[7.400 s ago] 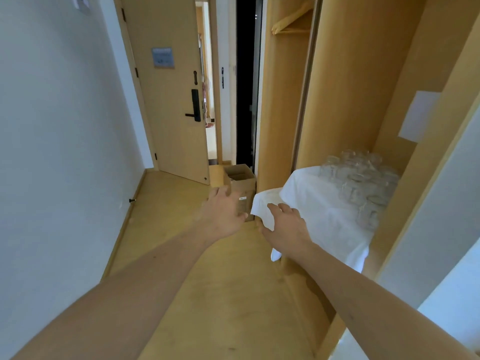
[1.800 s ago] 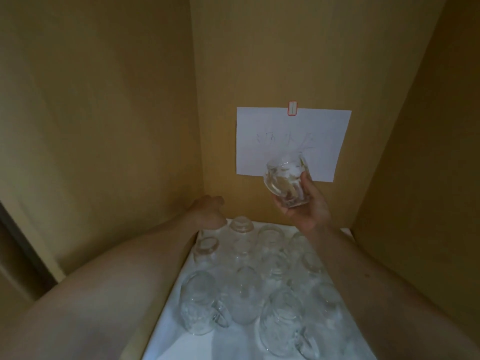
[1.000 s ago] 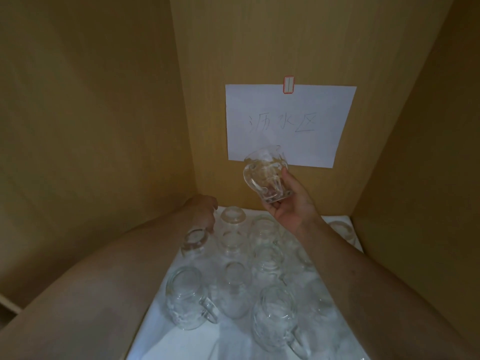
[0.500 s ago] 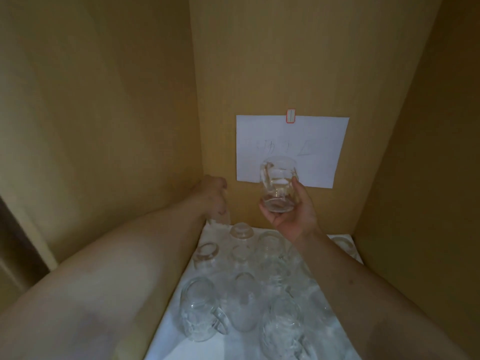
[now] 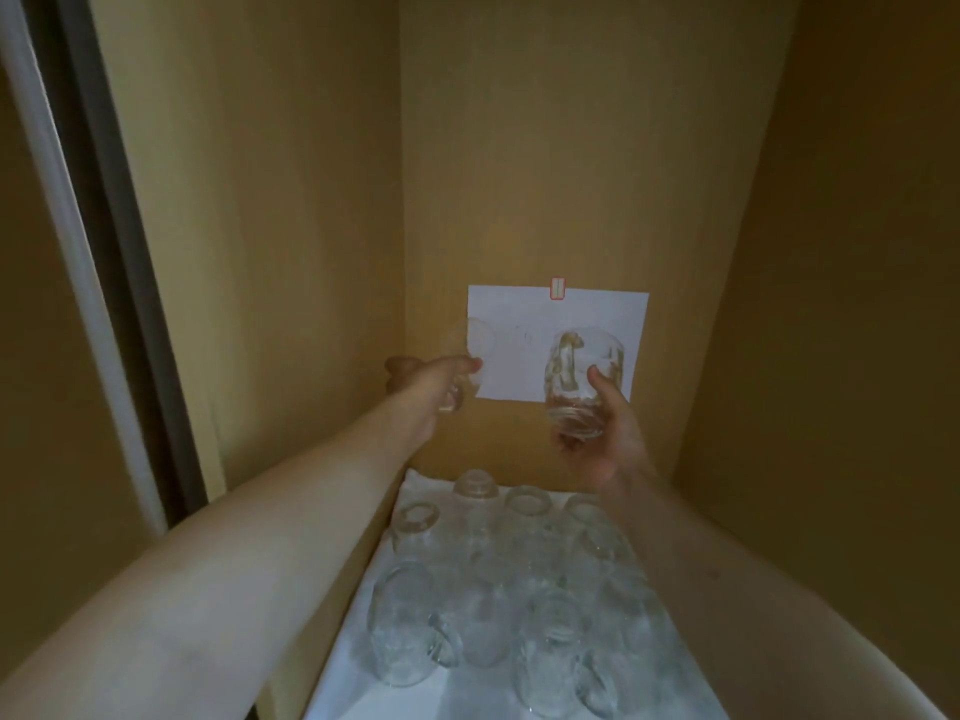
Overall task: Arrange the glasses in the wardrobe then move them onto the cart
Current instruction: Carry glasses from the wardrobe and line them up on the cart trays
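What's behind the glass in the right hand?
Behind the glass mug in the right hand is a white paper sheet taped to the wardrobe back wall. The mug covers the sheet's right part; its writing is unreadable.

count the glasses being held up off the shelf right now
2. One glass is in the right hand, in front of the white paper sheet. A second, blurred glass is in the left hand. The rest stand on the white cloth.
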